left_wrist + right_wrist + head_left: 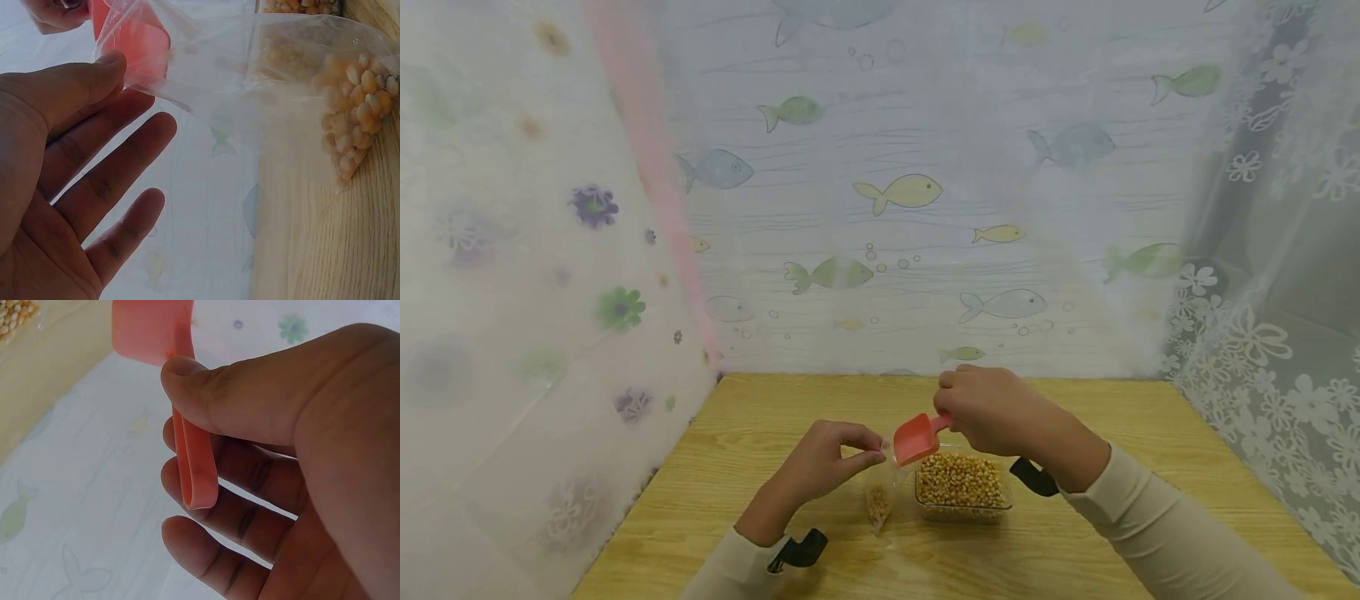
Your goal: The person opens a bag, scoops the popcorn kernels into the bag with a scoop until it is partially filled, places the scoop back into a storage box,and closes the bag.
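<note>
Pink scoop (913,439), one, gripped in right hand (992,410), one clear bag (269,94) pinched in left hand (826,460), one corn container (962,513)

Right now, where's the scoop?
In the head view's lower middle, the scoop is in the right hand, its bowl by the mouth of the clear bag.

This is a small curtained-off booth around a wood-grain table (715,450): a fish-print sheet (910,250) hangs behind the table, a flower-print sheet (512,333) to its left, a white-flowered translucent sheet (1285,358) to its right; the wider building cannot be told.
</note>
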Demonstrator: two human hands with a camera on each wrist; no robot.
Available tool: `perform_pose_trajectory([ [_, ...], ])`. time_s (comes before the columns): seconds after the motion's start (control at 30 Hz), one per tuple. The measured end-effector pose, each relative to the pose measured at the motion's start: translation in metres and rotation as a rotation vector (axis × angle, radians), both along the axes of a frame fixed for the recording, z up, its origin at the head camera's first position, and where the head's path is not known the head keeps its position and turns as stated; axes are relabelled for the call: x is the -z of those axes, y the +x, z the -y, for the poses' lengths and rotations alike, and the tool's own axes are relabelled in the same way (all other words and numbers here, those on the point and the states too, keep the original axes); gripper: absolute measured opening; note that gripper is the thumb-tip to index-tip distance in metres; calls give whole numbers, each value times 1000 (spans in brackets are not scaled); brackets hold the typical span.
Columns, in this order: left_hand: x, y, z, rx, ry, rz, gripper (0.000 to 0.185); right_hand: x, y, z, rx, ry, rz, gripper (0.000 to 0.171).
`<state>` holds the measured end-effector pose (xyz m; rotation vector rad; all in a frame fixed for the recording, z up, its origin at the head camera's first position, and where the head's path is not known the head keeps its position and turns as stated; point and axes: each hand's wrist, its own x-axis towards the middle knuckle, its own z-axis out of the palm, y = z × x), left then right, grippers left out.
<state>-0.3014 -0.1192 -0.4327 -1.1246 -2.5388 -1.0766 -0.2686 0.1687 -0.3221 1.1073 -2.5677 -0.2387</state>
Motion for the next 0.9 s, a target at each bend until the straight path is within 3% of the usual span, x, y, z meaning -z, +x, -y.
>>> perform_pose_trajectory([
  [0.3, 0, 0, 1, 13, 13, 12, 7, -8, 6, 10, 1, 124, -77, 21],
  [0.5, 0, -1, 0, 17, 10, 8, 13, -8, 10, 12, -36, 151, -139, 22],
  [0.9, 0, 0, 1, 12, 21, 38, 10, 0, 5, 6, -66, 112, -240, 17],
])
